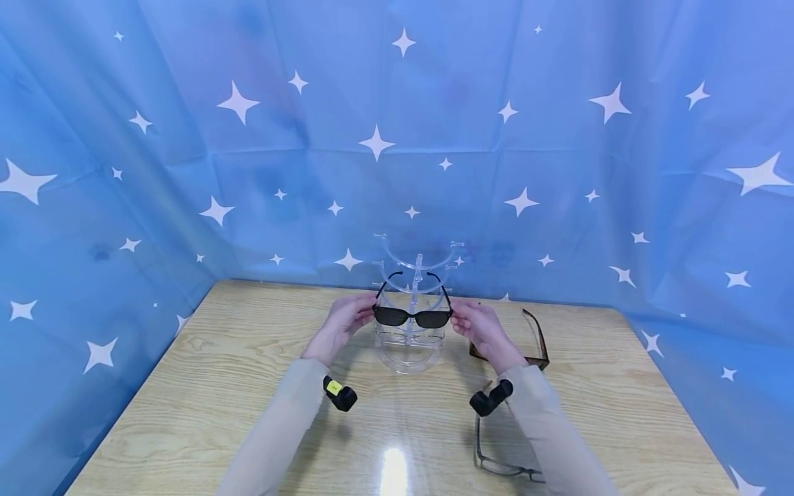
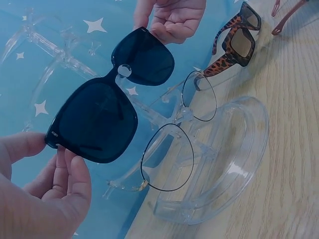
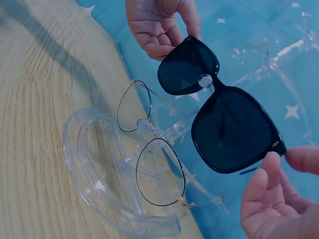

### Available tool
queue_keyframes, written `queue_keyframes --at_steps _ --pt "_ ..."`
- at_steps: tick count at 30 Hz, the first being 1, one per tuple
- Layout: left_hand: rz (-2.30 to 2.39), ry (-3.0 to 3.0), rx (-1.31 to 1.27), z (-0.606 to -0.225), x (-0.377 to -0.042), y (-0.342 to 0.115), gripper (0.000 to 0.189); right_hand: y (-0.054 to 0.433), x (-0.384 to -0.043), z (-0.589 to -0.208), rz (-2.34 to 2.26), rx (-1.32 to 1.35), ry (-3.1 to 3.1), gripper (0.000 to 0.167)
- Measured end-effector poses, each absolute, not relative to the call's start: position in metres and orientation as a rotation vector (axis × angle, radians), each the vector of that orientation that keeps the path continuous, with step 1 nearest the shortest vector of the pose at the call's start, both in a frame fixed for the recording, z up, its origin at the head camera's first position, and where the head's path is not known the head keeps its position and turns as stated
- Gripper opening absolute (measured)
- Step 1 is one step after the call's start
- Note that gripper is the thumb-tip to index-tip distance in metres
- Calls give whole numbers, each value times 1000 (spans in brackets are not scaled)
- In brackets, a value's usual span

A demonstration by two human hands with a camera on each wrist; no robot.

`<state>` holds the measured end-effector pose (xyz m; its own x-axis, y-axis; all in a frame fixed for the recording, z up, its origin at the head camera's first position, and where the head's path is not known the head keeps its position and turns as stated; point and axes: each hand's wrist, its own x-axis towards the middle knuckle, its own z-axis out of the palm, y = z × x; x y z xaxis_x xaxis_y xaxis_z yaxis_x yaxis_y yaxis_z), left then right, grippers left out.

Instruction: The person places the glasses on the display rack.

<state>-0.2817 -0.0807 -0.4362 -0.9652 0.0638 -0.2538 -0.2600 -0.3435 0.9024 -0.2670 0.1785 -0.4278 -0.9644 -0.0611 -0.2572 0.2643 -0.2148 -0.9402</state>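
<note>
Left hand [image 1: 346,320] pinched one outer corner of the black sunglasses [image 1: 392,317] between thumb and fingers; right hand [image 1: 480,331] pinched the opposite corner the same way. Sunglasses sat level at the front of the clear stand [image 1: 403,369], arms unfolded and pointing back along its sides. A round clear knob [image 2: 124,70] showed at their bridge; could not tell whether it bore their weight.

Surroundings: thin wire-rimmed glasses [image 2: 168,157] rested on the stand just below the sunglasses, above its curved base. Further curved arms of the stand rose above and behind the sunglasses. Tortoiseshell glasses [image 2: 240,44] lay on the bench [image 1: 248,386] to the right, arms unfolded, partly hidden in the head view by the right hand and wrist. Grey-framed glasses [image 1: 501,470] lay nearer the person, partly covered from view by the right sleeve [image 1: 561,441]. A small black camera [image 1: 340,394] was worn at the left wrist. Blue star-printed cloth [image 1: 397,103] hung behind the bench.
</note>
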Motion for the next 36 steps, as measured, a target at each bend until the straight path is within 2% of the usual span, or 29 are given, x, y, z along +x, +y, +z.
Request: queue_keyframes --at_steps 9,13,19,31,36 --pt "2396 1678 -262 -436 -281 -81 37 179 -266 -429 -2298 247 1797 19" --pt "2395 1691 -266 -439 -280 -82 29 179 -265 -430 -2296 236 1787 11" --pt "2385 1715 -279 -446 -277 -87 14 180 -260 -434 -2300 267 1758 18" --pt "2319 1754 -225 -454 -264 -94 28 183 -235 -440 -2288 182 1797 11" --pt "2312 1751 -203 -459 -257 -95 29 184 -225 -442 -2243 153 1809 17"
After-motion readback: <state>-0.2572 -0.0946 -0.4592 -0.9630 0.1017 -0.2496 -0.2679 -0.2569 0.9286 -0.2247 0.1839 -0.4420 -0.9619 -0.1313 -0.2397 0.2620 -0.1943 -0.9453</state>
